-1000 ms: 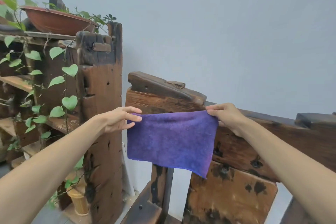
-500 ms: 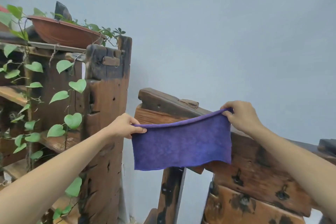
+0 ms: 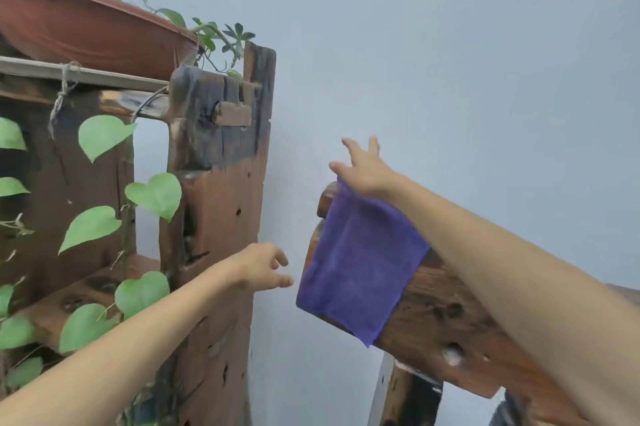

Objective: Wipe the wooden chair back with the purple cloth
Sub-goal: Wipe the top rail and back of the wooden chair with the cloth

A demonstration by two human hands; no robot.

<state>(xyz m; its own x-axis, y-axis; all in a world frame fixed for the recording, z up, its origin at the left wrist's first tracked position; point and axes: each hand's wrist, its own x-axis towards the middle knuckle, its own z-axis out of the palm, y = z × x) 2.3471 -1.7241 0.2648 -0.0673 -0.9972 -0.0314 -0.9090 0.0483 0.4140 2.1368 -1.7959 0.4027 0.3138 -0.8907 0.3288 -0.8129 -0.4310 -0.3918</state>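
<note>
The purple cloth (image 3: 360,270), a soft, napped rectangle of microfibre, hangs draped over the top edge of the wooden chair back (image 3: 446,321) in the lower right of the frame, one corner pointing down. The chair back is a thick slab of rough, weathered timber, reddish brown with dark pits and charred-looking stains. The right hand (image 3: 363,171) lies on the cloth's upper edge at the top of the chair back, its grip released, fingers spread and straight. The left hand (image 3: 259,266), at lower centre, hovers just left of the cloth without touching it, fingers loosely curled and holding nothing. At left stands a wooden shelf (image 3: 221,204) of the same worn, blackened wood, trailing heart-shaped green leaves (image 3: 156,193). A shallow terracotta-coloured bowl planter (image 3: 86,31) sits on top. A smooth pale grey-blue wall (image 3: 450,45) fills the background.
</note>
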